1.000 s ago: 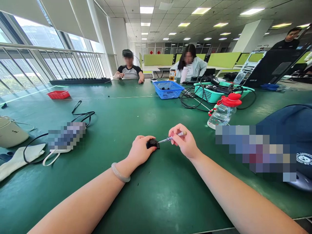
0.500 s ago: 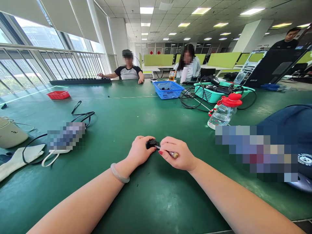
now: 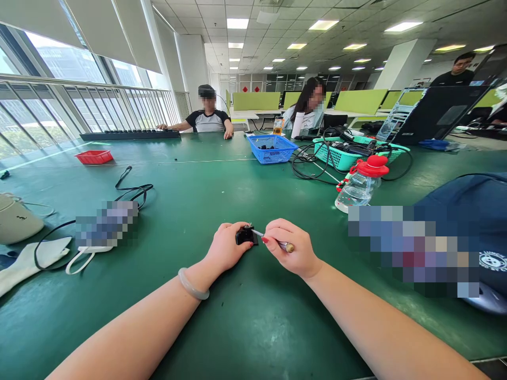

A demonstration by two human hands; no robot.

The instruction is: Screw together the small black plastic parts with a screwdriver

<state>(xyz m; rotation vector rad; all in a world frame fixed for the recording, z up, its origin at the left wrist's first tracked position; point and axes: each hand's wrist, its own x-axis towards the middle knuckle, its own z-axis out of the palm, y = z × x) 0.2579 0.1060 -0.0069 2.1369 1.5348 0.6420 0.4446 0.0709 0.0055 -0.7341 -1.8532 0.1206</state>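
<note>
My left hand (image 3: 228, 246) is closed around a small black block-like part (image 3: 246, 235), gripping it between thumb and fingers just above the green table. Small light-coloured bits show on the part's upper edge; I cannot make out what they are. In my right hand (image 3: 292, 246) is a slim screwdriver (image 3: 285, 246) with a thin metal shaft and a brownish handle end. Its shaft slants up to the left, and the tip is at the right upper edge of the black part. Whether the tip touches it I cannot tell. My right fingers hide most of the handle.
A clear bottle with a red lid (image 3: 358, 184) and a dark blue bag (image 3: 455, 206) are to the right. Blue (image 3: 273, 154) and teal baskets (image 3: 344, 158), cables and a red tray (image 3: 94, 157) lie farther back. A white glove (image 3: 39, 256) lies left. Two people sit opposite.
The black part has been turned in my left hand, so another face shows. My right hand has shifted slightly right with the screwdriver, baring more of its shaft.
</note>
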